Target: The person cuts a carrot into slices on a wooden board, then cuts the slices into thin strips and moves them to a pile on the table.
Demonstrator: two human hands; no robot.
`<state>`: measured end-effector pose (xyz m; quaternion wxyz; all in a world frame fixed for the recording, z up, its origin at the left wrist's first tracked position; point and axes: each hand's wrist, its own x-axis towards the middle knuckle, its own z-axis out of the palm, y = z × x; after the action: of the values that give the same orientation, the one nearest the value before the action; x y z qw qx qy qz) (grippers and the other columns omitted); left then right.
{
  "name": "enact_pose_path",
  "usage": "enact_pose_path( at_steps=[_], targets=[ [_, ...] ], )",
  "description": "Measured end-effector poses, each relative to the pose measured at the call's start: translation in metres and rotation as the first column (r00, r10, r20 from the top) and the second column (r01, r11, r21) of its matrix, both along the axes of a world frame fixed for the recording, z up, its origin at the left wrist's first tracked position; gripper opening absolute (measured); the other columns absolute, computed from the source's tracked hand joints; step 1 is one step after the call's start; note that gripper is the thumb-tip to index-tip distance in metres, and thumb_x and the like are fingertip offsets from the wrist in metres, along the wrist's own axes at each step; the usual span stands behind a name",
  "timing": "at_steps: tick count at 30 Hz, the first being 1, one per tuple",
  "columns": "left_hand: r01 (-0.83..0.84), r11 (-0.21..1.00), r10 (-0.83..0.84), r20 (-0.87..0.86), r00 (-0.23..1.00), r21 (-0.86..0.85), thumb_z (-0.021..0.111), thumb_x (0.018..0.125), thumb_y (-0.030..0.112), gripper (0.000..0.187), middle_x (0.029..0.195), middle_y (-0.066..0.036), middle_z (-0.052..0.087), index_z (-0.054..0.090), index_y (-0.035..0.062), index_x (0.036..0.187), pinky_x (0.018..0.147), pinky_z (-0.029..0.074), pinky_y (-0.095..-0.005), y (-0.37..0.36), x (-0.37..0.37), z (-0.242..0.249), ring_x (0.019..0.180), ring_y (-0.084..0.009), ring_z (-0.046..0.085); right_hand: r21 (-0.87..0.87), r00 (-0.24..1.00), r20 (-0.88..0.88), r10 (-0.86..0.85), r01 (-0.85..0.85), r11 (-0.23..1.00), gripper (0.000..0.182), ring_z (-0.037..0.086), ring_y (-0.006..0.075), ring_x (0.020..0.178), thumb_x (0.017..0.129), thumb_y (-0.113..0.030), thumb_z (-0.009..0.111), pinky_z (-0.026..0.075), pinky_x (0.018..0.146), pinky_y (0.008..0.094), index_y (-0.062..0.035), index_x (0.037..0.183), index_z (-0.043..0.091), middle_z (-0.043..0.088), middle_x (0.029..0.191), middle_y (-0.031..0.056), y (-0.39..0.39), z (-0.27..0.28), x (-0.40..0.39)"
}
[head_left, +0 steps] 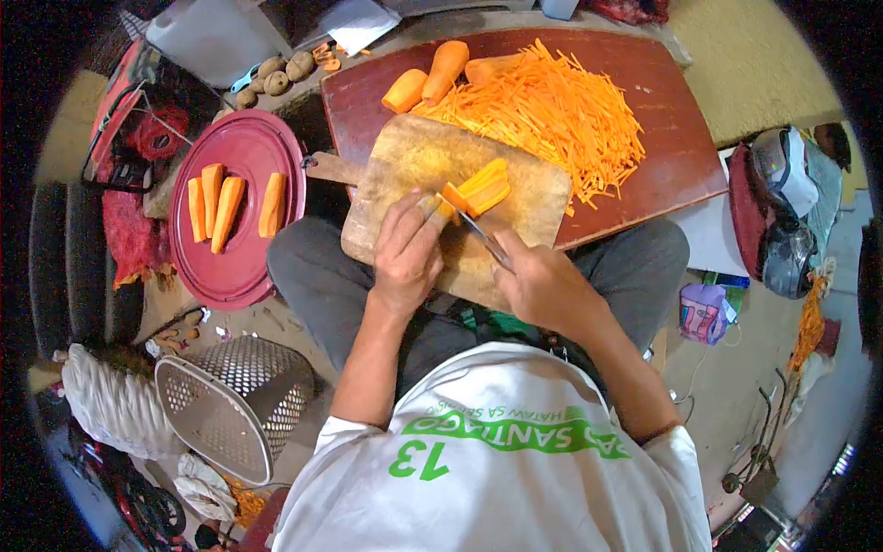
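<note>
My left hand (408, 241) grips a piece of carrot (445, 208) on the wooden cutting board (418, 156), its fingers curled over the end. In my right hand (543, 281) is a knife (485, 238), its blade slanting up to the left against the carrot. Beyond the blade lie several cut carrot slices (486, 188), leaning together on the board. A large heap of carrot strips (570, 120) spreads behind the board. Two whole peeled carrots (447, 71) rest beside the heap, with another partly buried in it. The board sits over my lap and the table's near edge.
The dark red table (676, 138) supports the heap. At left, a round red lid (244, 276) carries several peeled carrot pieces (230, 207). Potatoes (276, 81) lie near a blue-handled peeler (245, 79). A perforated plastic basket (212, 423) lies tipped on the floor; helmets (782, 175) stand at right.
</note>
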<state>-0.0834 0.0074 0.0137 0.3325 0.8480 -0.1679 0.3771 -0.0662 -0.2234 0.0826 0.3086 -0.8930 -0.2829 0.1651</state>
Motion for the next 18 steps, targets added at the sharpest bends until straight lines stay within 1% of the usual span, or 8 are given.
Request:
enact_pose_path(
  at_steps=[2,4,7,10,13,16,17,18],
  targets=[
    [0.004,1.0,-0.005,0.008,1.0,0.01,0.073,0.068,-0.014,0.045,0.113,-0.021,0.072,0.076,-0.004,0.112,0.102,0.06,-0.0518,0.0,0.002,0.004,0.108,-0.0444,0.071,0.047,1.0,0.018,-0.005,0.004,0.999,0.039,0.071,0.0521,0.085,0.099,-0.014,0.069,0.054,0.072,0.0584,0.0011,0.132,0.055,0.07,0.085,0.0289,-0.001,-0.002,-0.003],
    [-0.022,0.998,0.018,-0.078,0.997,-0.056,0.075,0.073,-0.013,0.041,0.114,-0.022,0.072,0.077,-0.0036,0.112,0.098,0.06,-0.049,-0.001,-0.003,0.004,0.106,-0.043,0.071,0.068,1.0,-0.012,-0.013,0.014,0.998,0.038,0.071,0.0519,0.087,0.099,-0.015,0.07,0.055,0.073,0.058,0.0016,0.131,0.057,0.07,0.087,0.0294,-0.004,-0.001,-0.001],
    [-0.076,0.984,0.056,-0.123,0.991,-0.163,0.08,0.079,-0.009,0.034,0.117,-0.022,0.071,0.077,-0.0036,0.113,0.093,0.059,-0.046,-0.008,-0.007,-0.002,0.104,-0.0415,0.072,0.129,1.0,0.025,0.003,-0.007,0.992,0.046,0.072,0.0512,0.079,0.099,-0.017,0.068,0.057,0.071,0.061,-0.0029,0.141,0.055,0.072,0.086,0.0281,-0.01,0.01,-0.008],
    [-0.111,0.968,0.072,-0.171,0.983,-0.227,0.085,0.083,-0.001,0.035,0.122,-0.023,0.07,0.077,-0.0026,0.117,0.091,0.06,-0.0451,-0.013,-0.009,0.004,0.105,-0.0407,0.071,0.129,0.986,-0.16,-0.052,0.074,0.989,0.047,0.073,0.0501,0.087,0.101,-0.019,0.067,0.058,0.075,0.0585,-0.0051,0.143,0.054,0.074,0.095,0.0265,-0.022,0.032,-0.02],
    [-0.111,0.972,0.066,-0.214,0.975,-0.208,0.089,0.084,0.008,0.048,0.128,-0.024,0.066,0.072,-0.0012,0.128,0.093,0.058,-0.0472,-0.018,-0.005,0.007,0.111,-0.0414,0.068,0.195,0.986,-0.106,-0.129,0.148,0.97,0.039,0.065,0.0292,0.07,0.099,-0.007,0.07,0.052,0.068,0.0371,-0.0011,0.136,0.06,0.066,0.084,0.0147,-0.041,0.031,-0.034],
    [-0.092,0.994,0.069,-0.304,0.95,-0.061,0.089,0.084,0.017,0.065,0.131,-0.024,0.063,0.063,0.0001,0.141,0.1,0.052,-0.0508,-0.025,0.004,0.001,0.118,-0.0419,0.062,0.274,0.956,-0.115,-0.271,0.293,0.916,0.041,0.061,0.0172,0.07,0.099,-0.005,0.071,0.051,0.068,0.0336,-0.0004,0.138,0.06,0.064,0.084,0.0105,-0.057,0.023,-0.045],
    [-0.081,0.997,0.078,-0.342,0.937,0.005,0.089,0.084,0.02,0.071,0.131,-0.024,0.061,0.059,0.0006,0.146,0.103,0.049,-0.052,-0.026,0.008,-0.002,0.12,-0.042,0.06,0.254,0.943,-0.15,-0.297,0.327,0.91,0.043,0.066,0.0251,0.077,0.099,-0.008,0.072,0.054,0.072,0.0371,-0.0016,0.14,0.06,0.068,0.089,0.0144,-0.063,0.018,-0.047],
    [-0.019,0.997,0.046,-0.395,0.917,0.071,0.087,0.089,0.029,0.078,0.135,-0.026,0.061,0.051,-0.0003,0.152,0.109,0.044,-0.0539,-0.025,0.014,-0.004,0.126,-0.0461,0.056,0.234,0.929,-0.184,-0.321,0.359,0.904,0.045,0.071,0.033,0.084,0.099,-0.01,0.072,0.056,0.075,0.0407,-0.0028,0.142,0.059,0.071,0.094,0.0183,-0.07,0.012,-0.048]
  ],
)
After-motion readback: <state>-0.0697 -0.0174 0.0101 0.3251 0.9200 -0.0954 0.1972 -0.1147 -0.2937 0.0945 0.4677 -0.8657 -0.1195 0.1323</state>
